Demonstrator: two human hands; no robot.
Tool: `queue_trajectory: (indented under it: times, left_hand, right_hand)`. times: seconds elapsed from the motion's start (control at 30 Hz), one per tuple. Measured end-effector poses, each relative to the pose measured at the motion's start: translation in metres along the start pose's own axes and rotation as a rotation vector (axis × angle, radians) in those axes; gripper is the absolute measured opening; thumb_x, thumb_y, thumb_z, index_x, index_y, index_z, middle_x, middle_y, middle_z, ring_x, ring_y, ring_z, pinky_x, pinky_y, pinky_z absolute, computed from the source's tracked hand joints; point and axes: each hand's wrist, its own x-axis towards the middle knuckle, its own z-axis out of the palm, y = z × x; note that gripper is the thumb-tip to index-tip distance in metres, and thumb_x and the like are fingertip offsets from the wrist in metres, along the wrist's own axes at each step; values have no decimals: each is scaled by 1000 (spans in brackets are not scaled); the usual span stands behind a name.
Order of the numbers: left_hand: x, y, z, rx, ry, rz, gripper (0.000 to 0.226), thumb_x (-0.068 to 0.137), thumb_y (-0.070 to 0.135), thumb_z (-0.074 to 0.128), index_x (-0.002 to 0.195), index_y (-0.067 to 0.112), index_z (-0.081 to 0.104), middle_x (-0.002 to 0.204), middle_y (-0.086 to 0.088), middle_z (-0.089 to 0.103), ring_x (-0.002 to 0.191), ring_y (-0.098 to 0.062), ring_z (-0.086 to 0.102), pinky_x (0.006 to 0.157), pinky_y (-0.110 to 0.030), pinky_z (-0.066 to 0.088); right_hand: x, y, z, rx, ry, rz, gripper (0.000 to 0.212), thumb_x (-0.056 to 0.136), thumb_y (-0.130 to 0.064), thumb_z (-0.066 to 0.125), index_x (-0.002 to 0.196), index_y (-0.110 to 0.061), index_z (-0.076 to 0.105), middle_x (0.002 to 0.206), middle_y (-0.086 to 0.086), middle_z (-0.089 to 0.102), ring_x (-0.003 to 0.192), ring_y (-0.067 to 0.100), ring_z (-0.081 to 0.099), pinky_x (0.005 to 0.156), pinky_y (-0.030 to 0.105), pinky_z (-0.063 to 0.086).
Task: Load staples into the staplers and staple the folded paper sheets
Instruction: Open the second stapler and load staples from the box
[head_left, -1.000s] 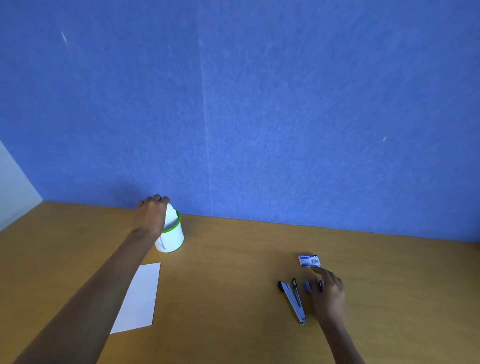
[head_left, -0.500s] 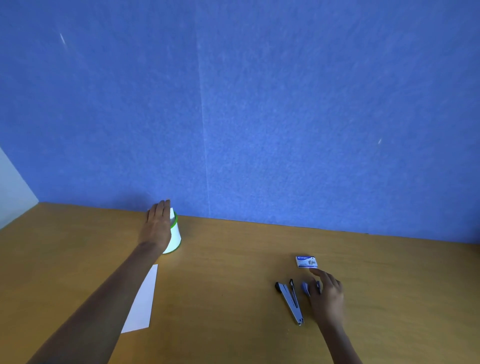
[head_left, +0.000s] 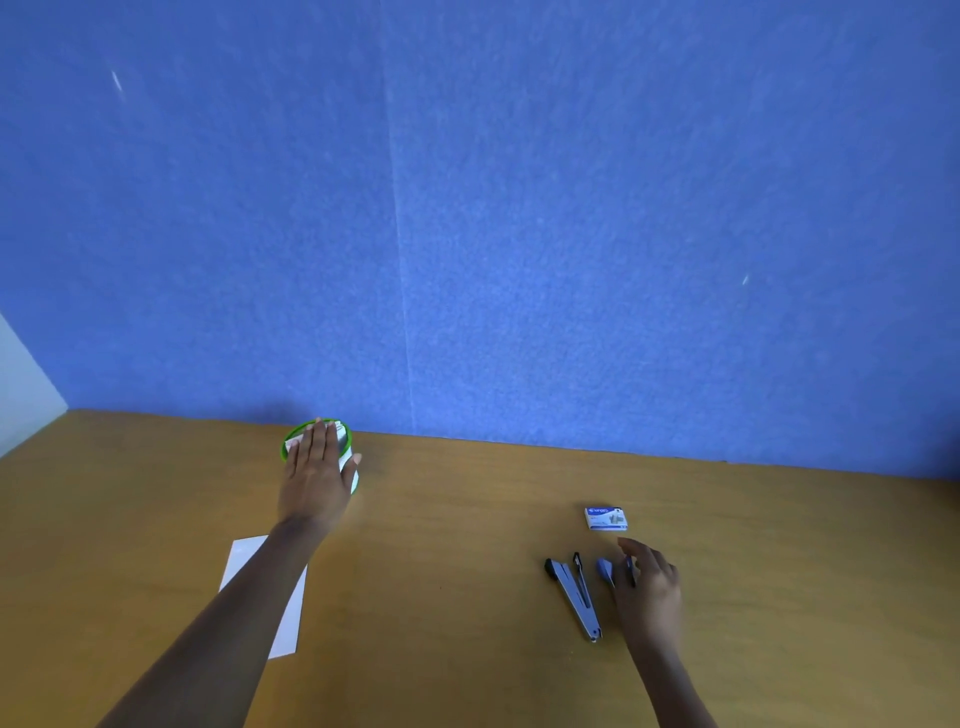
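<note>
My left hand lies flat over a white cup with a green rim by the blue wall, fingers straight across its mouth and thumb along its right side. Folded paper shows inside the cup. A white paper sheet lies on the table, partly under my left forearm. A grey-blue stapler lies swung open at centre right. My right hand curls its fingers over a second blue stapler, which is mostly hidden. A small white-and-blue staple box sits just beyond the fingertips.
The wooden table ends at a blue partition wall at the back. A pale wall borders the far left edge.
My left hand has gone from gripping the cup's side to lying flat over its mouth, and the cup's rim now faces me. My right hand has stayed on the second stapler.
</note>
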Motion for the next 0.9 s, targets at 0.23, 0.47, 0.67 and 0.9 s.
queue_trajectory:
  times: [0.23, 0.47, 0.67, 0.9]
  left_hand:
    - [-20, 29, 3, -137, 169, -17, 43, 93, 14, 56, 129, -8, 50, 142, -26, 43, 134, -39, 39, 113, -49, 27]
    - [-53, 68, 4, -267, 178, 12, 39, 92, 10, 57, 125, -10, 53, 133, -29, 51, 127, -41, 47, 108, -49, 36]
    - [-87, 111, -4, -464, 173, 55, 32, 91, 7, 58, 120, -7, 59, 124, -23, 60, 117, -36, 56, 101, -41, 42]
    - [-117, 163, -22, -1063, -177, -133, 28, 93, 29, 56, 117, 17, 62, 117, 6, 65, 100, 7, 60, 88, -7, 42]
  right_hand:
    - [-11, -4, -2, -9, -23, 64, 49, 81, -13, 73, 125, 0, 56, 121, 21, 56, 108, 37, 51, 86, 40, 43]
    - [-21, -4, -8, -35, -86, 89, 48, 86, -15, 67, 130, -6, 51, 122, 15, 62, 111, 34, 53, 85, 39, 47]
    - [-27, -33, -17, 164, 44, 52, 38, 80, -17, 74, 114, -3, 63, 100, 15, 67, 87, 35, 62, 67, 36, 47]
    - [-46, -93, -18, 358, 32, -160, 39, 82, -18, 74, 119, -16, 61, 108, -5, 64, 91, 13, 65, 73, 26, 52]
